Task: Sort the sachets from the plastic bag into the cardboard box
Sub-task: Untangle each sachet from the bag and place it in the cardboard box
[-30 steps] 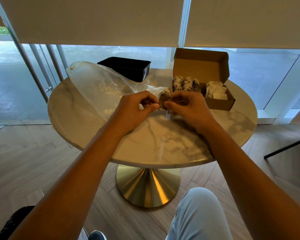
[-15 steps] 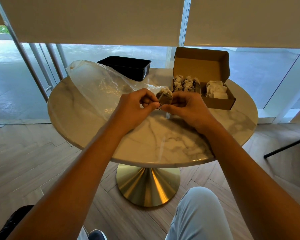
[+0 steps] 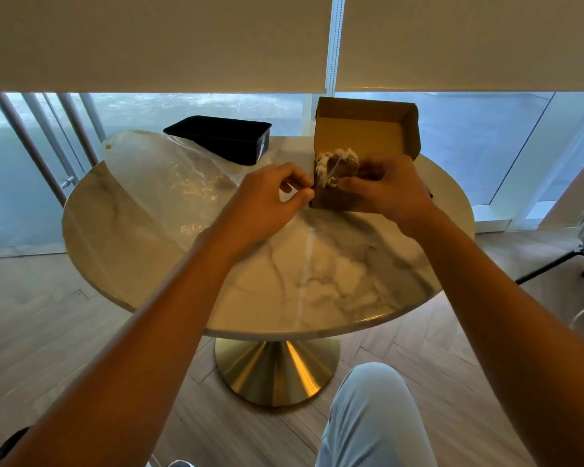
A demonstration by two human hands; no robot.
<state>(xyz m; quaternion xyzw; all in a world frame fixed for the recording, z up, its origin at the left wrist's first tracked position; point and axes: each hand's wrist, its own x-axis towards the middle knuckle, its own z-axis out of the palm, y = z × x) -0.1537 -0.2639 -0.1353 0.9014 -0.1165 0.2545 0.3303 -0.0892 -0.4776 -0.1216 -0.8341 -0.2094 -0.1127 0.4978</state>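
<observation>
No legible text, label or number anywhere.

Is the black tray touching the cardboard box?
Apart. The head view shows bare tabletop between the black tray on the left and the cardboard box on the right.

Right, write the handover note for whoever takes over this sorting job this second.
Left hand: pinching the near end of a sachet at the cardboard box's front left corner.
Right hand: gripping the same sachet from the other side, over the box front.
Plastic bag lies flat on the table, left of the box; whether any sachets remain in it cannot be told.
Done: some sachets already stand in the box, mostly hidden by the hands.
Left: seat this sachet, then check the bag for more.
</observation>
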